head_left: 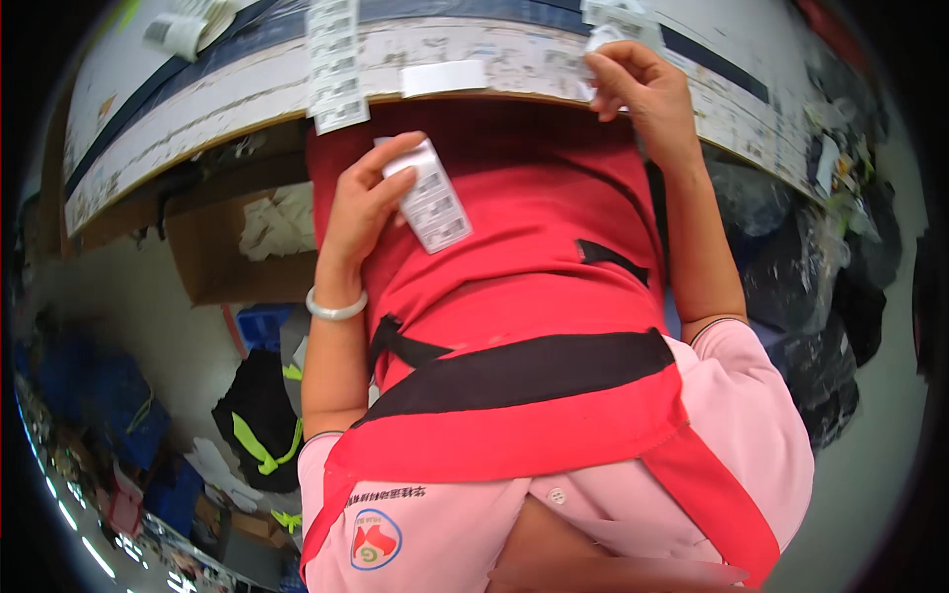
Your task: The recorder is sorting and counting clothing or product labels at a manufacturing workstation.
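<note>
My left hand (pixel 364 203) is closed on a short strip of white labels (pixel 435 203) with dark print, in front of the red apron (pixel 514 237). Thumb and fingers grip its upper part, and the strip hangs tilted below the table edge. My right hand (pixel 647 99) is over the table's front edge, its thumb and fingertips pinched together. Whatever is between those fingertips is too small to make out. Just beyond it lie clear-and-white label pieces (pixel 621 18). A long label strip (pixel 336 64) runs over the table edge to the left, near a blank white slip (pixel 444 78).
The worn white table (pixel 213 99) spans the far side, with a rolled label bundle (pixel 180 32) at its far left. Below stands an open cardboard box (pixel 213 247) with pale cloth inside. Dark plastic bags (pixel 791 247) are heaped at right; black-and-lime cloth (pixel 259 420) lies left.
</note>
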